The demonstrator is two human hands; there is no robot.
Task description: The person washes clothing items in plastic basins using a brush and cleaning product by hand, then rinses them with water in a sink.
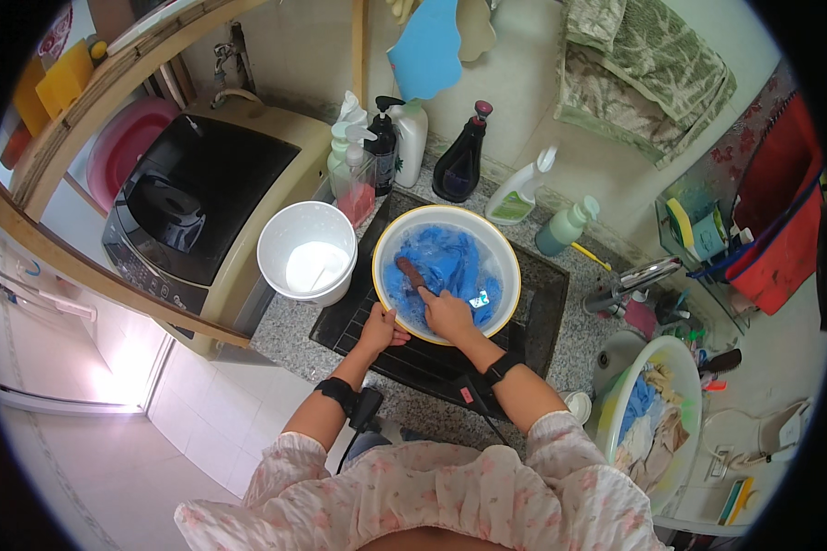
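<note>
A white basin (515,275) with a yellow rim stands before me, holding soapy water and blue cloth (448,251) soaking in it. My right hand (449,315) reaches over the near rim and grips a brown, wooden-looking stick (411,272) whose far end rests among the wet cloth. A white tag (480,299) with print shows on the cloth. At the basin's near left, my left hand (379,330) holds the rim, thumb up along the outside and fingers curled below. To the left stands a white bucket (269,258) with white powder (303,265) and a scoop inside.
A black washing machine lid (207,193) lies left. Behind the basin stand a black bottle (458,162), a white spray bottle (520,189) and a green pump bottle (565,227). At right, a tub (624,406) of clothes sits near a faucet (634,279). The granite counter (286,337) edge runs nearest me.
</note>
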